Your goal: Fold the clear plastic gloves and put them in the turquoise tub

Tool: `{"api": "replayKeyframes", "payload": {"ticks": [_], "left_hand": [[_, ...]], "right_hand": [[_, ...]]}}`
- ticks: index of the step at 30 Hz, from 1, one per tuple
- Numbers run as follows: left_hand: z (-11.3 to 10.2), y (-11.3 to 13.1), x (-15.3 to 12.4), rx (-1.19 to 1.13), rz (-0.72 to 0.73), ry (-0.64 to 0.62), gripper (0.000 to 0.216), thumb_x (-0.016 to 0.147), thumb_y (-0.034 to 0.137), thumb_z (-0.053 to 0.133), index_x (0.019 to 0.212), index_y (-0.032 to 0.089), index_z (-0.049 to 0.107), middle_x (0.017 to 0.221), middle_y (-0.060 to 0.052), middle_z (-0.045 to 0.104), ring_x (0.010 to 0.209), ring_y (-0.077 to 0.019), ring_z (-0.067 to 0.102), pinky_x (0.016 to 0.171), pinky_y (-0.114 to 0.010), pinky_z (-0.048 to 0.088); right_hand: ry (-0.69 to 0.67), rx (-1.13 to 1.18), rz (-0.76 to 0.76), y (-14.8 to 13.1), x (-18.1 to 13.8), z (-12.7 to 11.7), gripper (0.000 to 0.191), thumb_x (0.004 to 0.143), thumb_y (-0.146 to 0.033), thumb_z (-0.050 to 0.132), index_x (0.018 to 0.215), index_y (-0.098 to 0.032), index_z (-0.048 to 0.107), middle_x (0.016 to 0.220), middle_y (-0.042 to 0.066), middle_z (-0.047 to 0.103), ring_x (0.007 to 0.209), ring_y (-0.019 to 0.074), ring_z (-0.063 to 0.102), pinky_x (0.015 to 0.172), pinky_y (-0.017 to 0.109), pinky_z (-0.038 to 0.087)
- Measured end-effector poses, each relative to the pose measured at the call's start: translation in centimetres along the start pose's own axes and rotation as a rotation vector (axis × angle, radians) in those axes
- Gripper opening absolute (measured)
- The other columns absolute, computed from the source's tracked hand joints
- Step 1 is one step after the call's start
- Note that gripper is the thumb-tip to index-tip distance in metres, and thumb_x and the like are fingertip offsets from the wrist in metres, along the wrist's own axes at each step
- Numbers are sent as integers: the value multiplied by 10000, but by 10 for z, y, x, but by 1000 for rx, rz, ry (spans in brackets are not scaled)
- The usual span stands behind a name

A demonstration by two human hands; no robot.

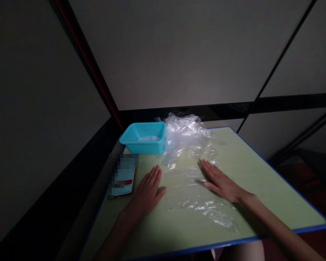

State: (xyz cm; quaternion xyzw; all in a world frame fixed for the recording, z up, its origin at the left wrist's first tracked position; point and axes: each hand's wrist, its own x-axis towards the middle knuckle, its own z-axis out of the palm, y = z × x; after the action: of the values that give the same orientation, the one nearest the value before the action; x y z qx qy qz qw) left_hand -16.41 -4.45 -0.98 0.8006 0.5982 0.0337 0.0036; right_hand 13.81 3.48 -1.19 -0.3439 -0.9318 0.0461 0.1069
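The thin clear plastic sheet (pixel 195 204) lay flat, approx. at the centre and lower centre of the frame, on the pale green table (pixel 266 192), in the space between both hands. The R hand (pixel 221 183), right of centre, was the nearer one: its palm side was down over the sheet's right part, prob. touching it, though contact under the palm could not be seen. The L hand (pixel 149 188), left of centre, was also palm down, just beside the sheet's left edge and apart from it. So the sheet was to the right of the L fingers, and below and to the left of the R fingertips. Its long axis was hard to trace, bec. the plastic was transparent; it seemed to run slantwise, from the centre toward the lower right. On each hand the four fingers were straight and nearly together, w/ the thumb spread away; nothing was gripped. Behind, at upper centre, there was a crumpled heap of clear plastic (pixel 187 132), next to a turquoise basin (pixel 146 148) w/ sth. white inside, too dim to identify. The phone (pixel 127 174) was left of the L hand; its screen was partly pixelated, w/ a red bar, but no text was legible. No brand or label could be read on the basin or the plastic either.
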Motion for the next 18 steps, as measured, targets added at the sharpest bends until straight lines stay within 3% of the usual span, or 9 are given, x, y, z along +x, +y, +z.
{"api": "replayKeyframes", "payload": {"ticks": [6, 12, 18], "left_hand": [[-14, 26, 1, -17, 6, 123, 602, 888, 396, 317, 1346, 39, 160, 1417, -176, 165, 1307, -239, 112, 1039, -418, 234], [-17, 95, 3, -121, 117, 88, 594, 900, 355, 342, 1371, 75, 110, 1441, -114, 95, 1314, -207, 71, 1060, -366, 228], [-6, 142, 10, -184, 288, 66, 580, 916, 419, 266, 1372, 84, 137, 1449, -80, 72, 1319, -187, 31, 1077, -319, 190]], "right_hand": [[18, 7, 95, -27, -23, -33, 671, 892, -433, 320, 1387, -173, -52, 1445, 75, 66, 1306, 217, 114, 1053, 426, 220], [62, -93, 159, -66, -68, -6, 701, 873, -414, 366, 1394, -123, -1, 1438, 105, 141, 1298, 245, 167, 1034, 408, 276], [73, -196, 228, -67, -91, 13, 765, 844, -473, 385, 1394, -87, 18, 1433, 140, 153, 1299, 267, 166, 1012, 432, 303]]}}
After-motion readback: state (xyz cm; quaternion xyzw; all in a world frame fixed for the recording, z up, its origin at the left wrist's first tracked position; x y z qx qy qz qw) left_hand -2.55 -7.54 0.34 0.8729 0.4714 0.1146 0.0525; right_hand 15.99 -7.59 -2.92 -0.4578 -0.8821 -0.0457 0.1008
